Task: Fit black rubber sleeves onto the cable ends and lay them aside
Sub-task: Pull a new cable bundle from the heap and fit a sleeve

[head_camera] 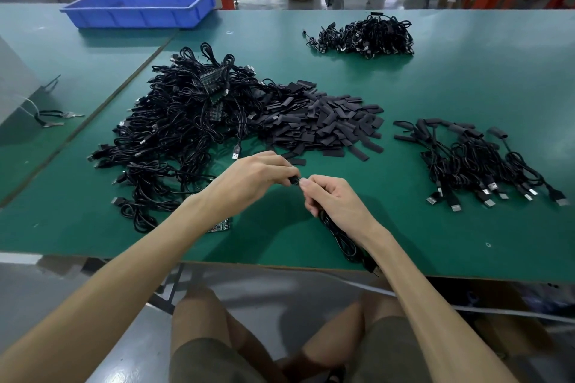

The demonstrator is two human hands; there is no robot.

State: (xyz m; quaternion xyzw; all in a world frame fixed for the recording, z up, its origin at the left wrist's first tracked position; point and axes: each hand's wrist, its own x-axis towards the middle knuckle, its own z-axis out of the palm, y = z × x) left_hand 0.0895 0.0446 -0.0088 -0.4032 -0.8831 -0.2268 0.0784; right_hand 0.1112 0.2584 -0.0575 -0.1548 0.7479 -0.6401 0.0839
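Looking down over bare knees, I see both hands meeting just above the near part of the green tabletop [466, 242], a little right of its middle. The right hand [336, 202] has its fingers curled round a black cable [340, 238], thumb and forefinger pinching its end. The rest of the cable drops from the palm, lies along the tabletop and reaches the near edge beside the forearm. The left hand [258, 177] comes in fingertip to fingertip, pinching a small black rubber sleeve [294, 181] against that cable end; how far the sleeve sits over it I cannot tell. Under the left forearm a small green circuit board [219, 225] lies flat. Beyond the left hand spreads a big tangle of cables [174, 134], touching a heap of loose sleeves [326, 124] at the tabletop's middle. Toward the right edge lies a smaller bunch of sleeved cables [476, 162], USB plugs pointing to the near edge. A bunch of keys [53, 118] lies far out to the left. Near the far edge sits another cable pile [364, 37], and toward the far left corner a blue plastic bin [140, 6].
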